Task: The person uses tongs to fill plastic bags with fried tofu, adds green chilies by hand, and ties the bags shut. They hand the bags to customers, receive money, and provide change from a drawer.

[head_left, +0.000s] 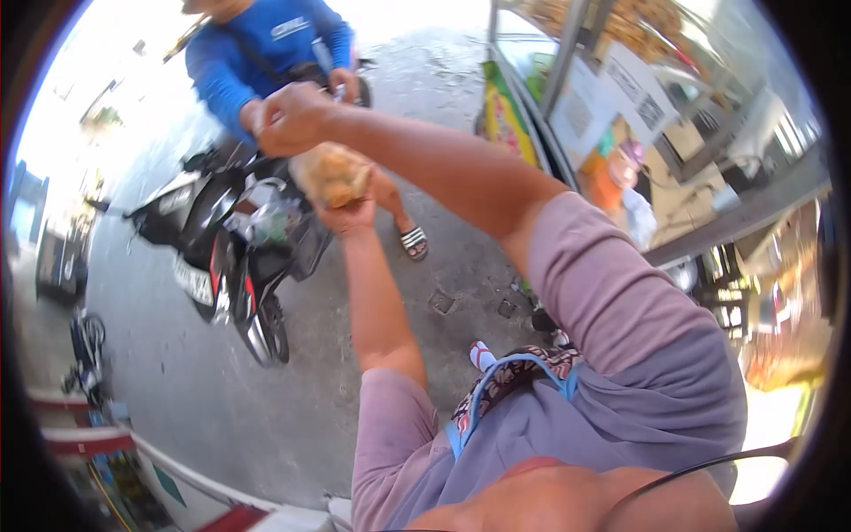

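Note:
My left hand [350, 215] is wrapped around the bottom of a clear plastic bag of golden-brown food [335, 176]; the pieces are too blurred to name. Above it, my right arm reaches across, and my right hand [294, 120] is closed with curled fingers. What those fingers hold, if anything, is hidden. Another person's hand [253, 115] meets my right hand, touching or nearly so. That person, in a blue long-sleeved shirt [275, 44], has the other hand [344, 84] near a small pale object.
A black motorbike [222, 230] stands at the left, with a plastic bag [270, 217] hanging on it. To the right is a glass-sided food stall [576, 89] with printed QR sheets [634, 93]. A sandalled foot [413, 241] rests on the grey pavement [355, 426].

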`<state>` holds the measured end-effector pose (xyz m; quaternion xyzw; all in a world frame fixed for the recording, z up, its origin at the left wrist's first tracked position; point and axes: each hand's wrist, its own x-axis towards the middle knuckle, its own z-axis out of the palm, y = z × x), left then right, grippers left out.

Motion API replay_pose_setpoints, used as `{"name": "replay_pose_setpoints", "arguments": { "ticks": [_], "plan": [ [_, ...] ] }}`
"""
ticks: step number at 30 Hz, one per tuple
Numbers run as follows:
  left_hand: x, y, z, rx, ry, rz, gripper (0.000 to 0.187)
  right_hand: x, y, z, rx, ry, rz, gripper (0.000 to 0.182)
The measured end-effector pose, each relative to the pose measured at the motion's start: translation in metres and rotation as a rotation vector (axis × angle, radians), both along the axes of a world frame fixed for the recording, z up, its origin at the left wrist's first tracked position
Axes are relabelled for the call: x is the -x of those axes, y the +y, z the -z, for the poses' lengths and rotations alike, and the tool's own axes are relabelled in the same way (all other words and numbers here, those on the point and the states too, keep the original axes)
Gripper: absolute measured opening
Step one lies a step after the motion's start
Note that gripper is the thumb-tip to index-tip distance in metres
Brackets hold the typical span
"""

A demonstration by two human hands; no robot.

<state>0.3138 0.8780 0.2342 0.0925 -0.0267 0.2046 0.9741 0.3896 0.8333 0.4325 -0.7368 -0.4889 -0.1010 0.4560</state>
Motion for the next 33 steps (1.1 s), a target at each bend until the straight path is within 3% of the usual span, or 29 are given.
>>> {"name": "replay_pose_setpoints", "arguments": {
  "ticks": [1,5,11,16,18,20,22,23,24,27,30,33],
  "plan": [
    [-0.004,-0.001,-0.006,-0.046,0.042,-0.092,0.054,0.002,0.008,0.003,-0.064,-0.004,0.008,0.024],
    [-0.018,0.01,-0.02,0.017,0.113,-0.088,0.054,-0.014,0.033,0.026,-0.092,0.054,0.067,0.016],
    [-0.023,0.02,-0.007,-0.158,0.055,-0.067,0.062,0.054,-0.023,0.035,-0.229,0.075,-0.026,0.009],
    [0.007,-0.011,-0.007,-0.221,0.205,0.021,0.063,0.169,-0.174,0.065,-0.211,0.175,-0.46,0.021],
    [0.044,-0.034,0.014,-0.271,0.225,0.156,0.063,0.205,-0.266,0.103,0.007,0.313,-0.621,0.021],
    [0.088,-0.063,0.049,-0.302,0.195,0.372,0.06,0.221,-0.365,0.141,0.389,0.514,-0.665,0.02],
    [0.143,-0.106,0.094,-0.296,0.187,0.618,0.056,0.215,-0.467,0.159,0.731,0.601,-0.385,0.021],
    [0.175,-0.135,0.114,-0.326,0.396,0.626,0.054,0.211,-0.523,0.19,0.695,0.653,-0.106,0.02],
    [0.203,-0.168,0.128,-0.357,0.51,0.672,0.052,0.21,-0.574,0.189,0.8,0.487,0.283,0.021],
    [0.257,-0.269,0.152,-0.492,0.692,0.855,0.048,0.192,-0.684,0.209,0.573,0.32,1.016,0.028],
    [0.249,-0.377,0.142,-0.861,0.72,0.898,0.039,0.173,-0.747,0.253,0.551,-0.089,0.941,0.027],
    [0.218,-0.477,0.115,-1.308,0.489,0.748,0.033,0.163,-0.771,0.268,0.479,-0.171,0.856,0.021]
  ]
}}
